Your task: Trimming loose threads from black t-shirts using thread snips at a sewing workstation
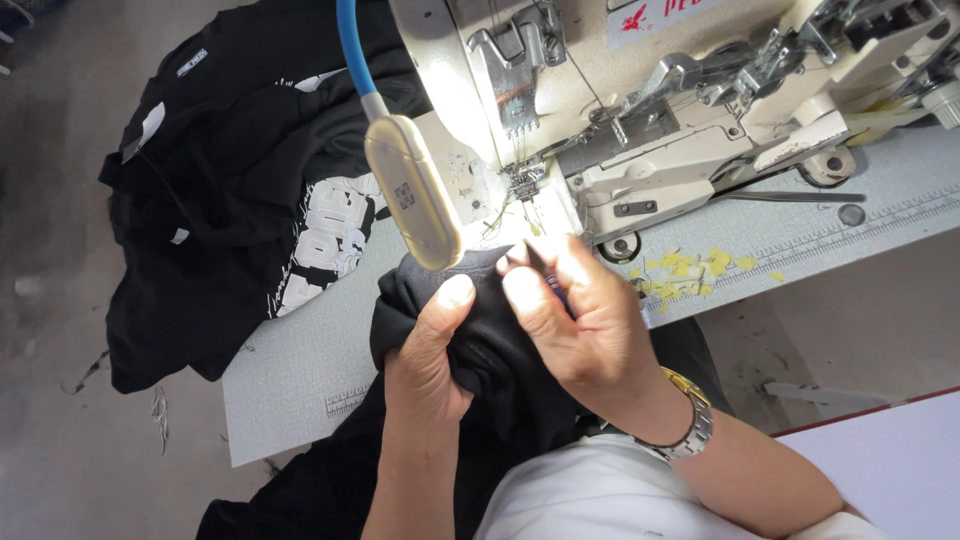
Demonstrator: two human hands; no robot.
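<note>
The black garment (pixel 480 340) lay bunched at the near edge of the sewing table (pixel 300 360), below the machine's needles (pixel 522 185). It looked soft, light and floppy, best gripped at a folded edge. The left hand (pixel 430 350) pinched a fold closed; the right hand (pixel 580 320), fingers curled, nipped the cloth.

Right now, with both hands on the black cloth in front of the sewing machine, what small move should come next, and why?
Probably slide the black cloth forward under the needles. The left hand grips its bunched fold, the right hand pinches the edge, and that edge lies just short of the needles, partly hidden by the lamp.
</note>
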